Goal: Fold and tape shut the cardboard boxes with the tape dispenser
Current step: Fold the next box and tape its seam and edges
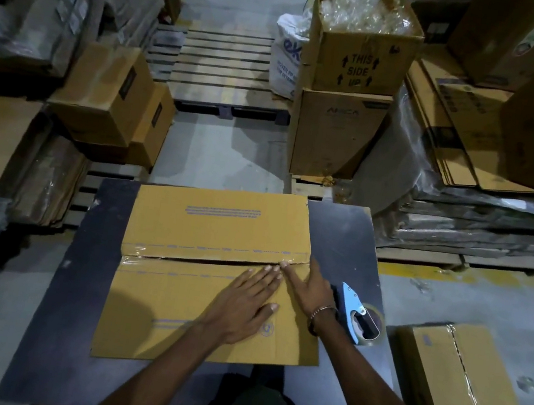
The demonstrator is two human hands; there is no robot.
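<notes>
Cardboard box [215, 264] lying flat across a dark, matte table [339, 241], tan corrugated board, rectangular, faint blue print lines on both flaps. Two flaps meeting at a centre seam, a glossy strip of clear tape [154, 253] catching the light along the left part of that seam, slightly wrinkled.

Left hand [243, 306] spread palm down on the near flap, fingers straight and together, fingertips reaching the seam, gripping nothing, just pressing flat. Right hand [311, 288] alongside, touching the left at the fingertips, index finger extended onto the seam near the box's right edge, the other fingers running off toward the box's right side, thin metal bracelet [321, 314] at the wrist. Nothing held there either; both forearms angled in from the lower edge of the head view.

Tape dispenser [358, 314] resting on the table just right of the right wrist, light blue plastic handle, roll of clear tape on its wheel, untouched.

On the grey concrete floor to the right, a second box [460, 380], already sealed with shiny tape down its middle. Further back, a wooden slatted pallet [216, 66], and an open carton [360, 56] stamped THIS SIDE UP, brimming with crinkly clear plastic.
</notes>
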